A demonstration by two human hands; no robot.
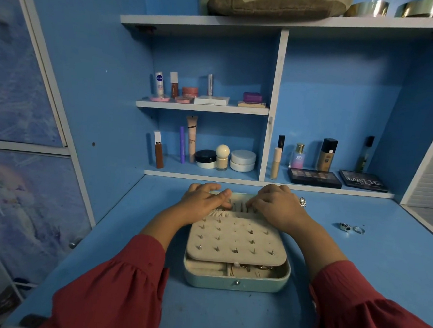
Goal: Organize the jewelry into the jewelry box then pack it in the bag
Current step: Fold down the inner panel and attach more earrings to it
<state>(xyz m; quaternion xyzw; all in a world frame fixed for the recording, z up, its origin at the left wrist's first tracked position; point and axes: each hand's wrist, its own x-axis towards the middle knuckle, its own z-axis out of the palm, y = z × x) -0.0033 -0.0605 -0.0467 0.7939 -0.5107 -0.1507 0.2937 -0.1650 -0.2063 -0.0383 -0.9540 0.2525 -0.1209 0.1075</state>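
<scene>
**Loose rings at risk while both hands work the far end of the box**

From my seat, the first worry is the stud panel: it lies loosely tilted over the lower tray, and a nudge from either wrist could slide it or shake its earring posts free. My left hand rests on the far rim of the jewelry box, fingers curled; whether it pinches anything I cannot tell. My right hand is curled at the ring slots, fingertips hidden, its hold unclear too. Further right, three rings lie apart on the blue desk, and a sleeve could sweep them off.
</scene>
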